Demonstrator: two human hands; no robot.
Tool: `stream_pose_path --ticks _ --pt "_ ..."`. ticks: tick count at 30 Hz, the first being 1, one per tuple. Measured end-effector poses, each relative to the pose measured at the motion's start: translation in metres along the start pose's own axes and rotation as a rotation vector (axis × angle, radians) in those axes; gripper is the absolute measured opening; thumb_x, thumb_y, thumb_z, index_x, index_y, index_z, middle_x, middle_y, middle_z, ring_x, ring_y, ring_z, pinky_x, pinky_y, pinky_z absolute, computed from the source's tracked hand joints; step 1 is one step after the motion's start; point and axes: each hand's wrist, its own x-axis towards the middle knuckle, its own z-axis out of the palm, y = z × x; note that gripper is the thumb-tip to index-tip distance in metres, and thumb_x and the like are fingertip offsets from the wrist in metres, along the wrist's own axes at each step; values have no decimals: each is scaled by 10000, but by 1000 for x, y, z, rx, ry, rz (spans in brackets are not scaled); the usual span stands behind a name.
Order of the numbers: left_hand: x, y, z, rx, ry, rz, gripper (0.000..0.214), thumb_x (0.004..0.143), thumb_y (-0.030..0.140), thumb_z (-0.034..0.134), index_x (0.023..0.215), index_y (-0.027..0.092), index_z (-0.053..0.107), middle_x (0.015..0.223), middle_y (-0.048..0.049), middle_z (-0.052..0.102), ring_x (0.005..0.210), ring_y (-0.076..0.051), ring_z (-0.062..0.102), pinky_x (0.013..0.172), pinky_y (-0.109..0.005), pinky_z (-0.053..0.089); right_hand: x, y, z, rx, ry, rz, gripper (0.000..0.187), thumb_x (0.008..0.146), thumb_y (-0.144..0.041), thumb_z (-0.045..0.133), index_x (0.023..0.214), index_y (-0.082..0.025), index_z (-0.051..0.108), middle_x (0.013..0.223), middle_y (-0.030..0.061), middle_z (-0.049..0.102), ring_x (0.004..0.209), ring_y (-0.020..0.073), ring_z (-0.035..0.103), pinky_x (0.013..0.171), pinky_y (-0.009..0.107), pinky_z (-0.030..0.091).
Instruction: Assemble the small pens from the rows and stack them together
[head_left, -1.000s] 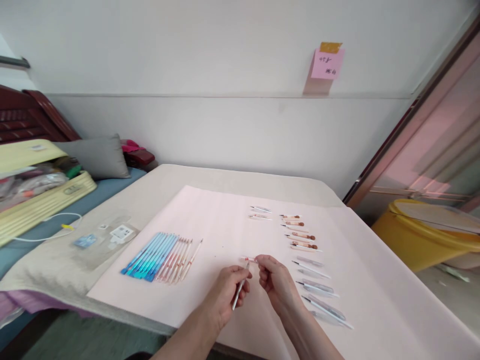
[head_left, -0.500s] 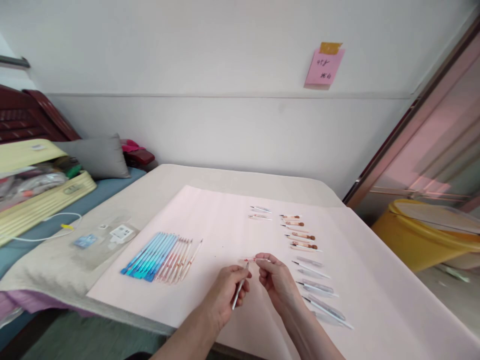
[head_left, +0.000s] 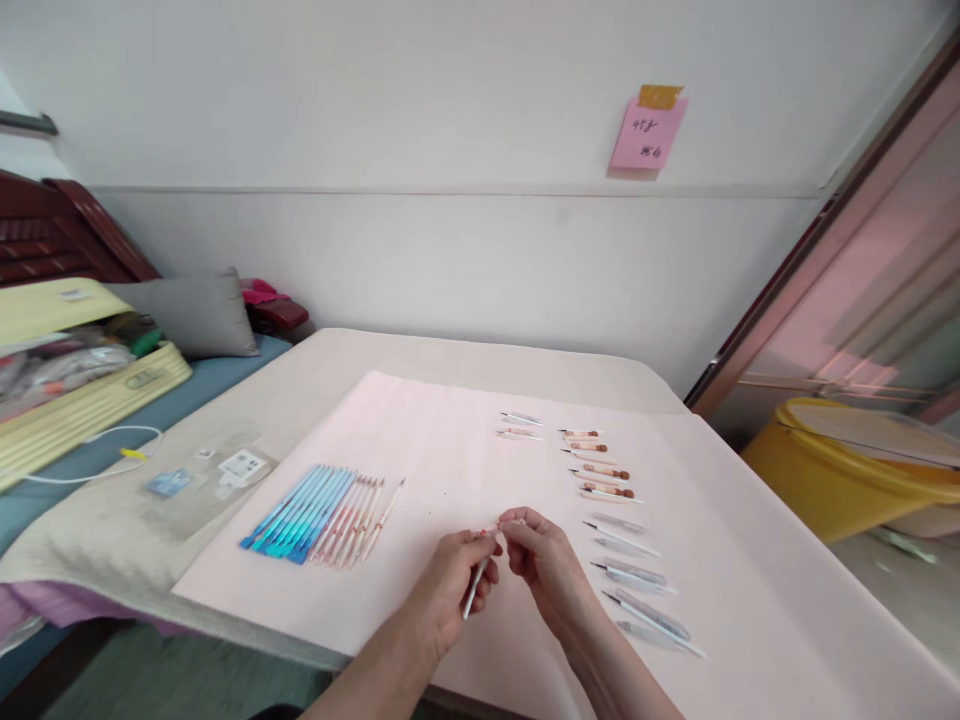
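Bare paper [head_left: 442,440] between pens [head_left: 322,512] (refills [head_left: 634,573] rightward)

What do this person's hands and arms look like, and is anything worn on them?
The left hand and right hand are both bare: no gloves, rings or watch show. The left forearm and right forearm are bare too; no sleeve reaches into view.

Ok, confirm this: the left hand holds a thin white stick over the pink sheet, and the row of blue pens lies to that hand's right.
One error: the head view shows the row of blue pens lying to the left of the left hand, not the right. That hand does hold the thin white stick over the pink sheet.
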Motion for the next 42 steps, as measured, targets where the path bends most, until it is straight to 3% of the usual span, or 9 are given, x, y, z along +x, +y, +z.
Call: stream_pose_path --ticks 11,36,42 --pt "-2 2 1 17 8 -11 247 686 371 566 772 139 567 529 18 492 391 -46 347 401 -193 180 4 2 -4 110 2 35 155 652 -277 681 720 -173 589 481 -59 473 433 54 357 455 206 246" --pt "0 -4 1 -3 -42 11 305 664 442 597 749 151 562 535 19 492 407 -51 354 415 -201 187 4 7 0 146 -46 72 170 675 -303 681 684 -163 585 523 -45 494 469 66 403 464 209 307" --pt "0 -4 1 -1 -41 12 250 681 389 578 750 150 555 534 15 492 410 -55 362 409 -197 193 4 7 -1 160 -20 90 174 646 -307 696 681 -174 590 524 -46 504 478 66 423 478 204 323"
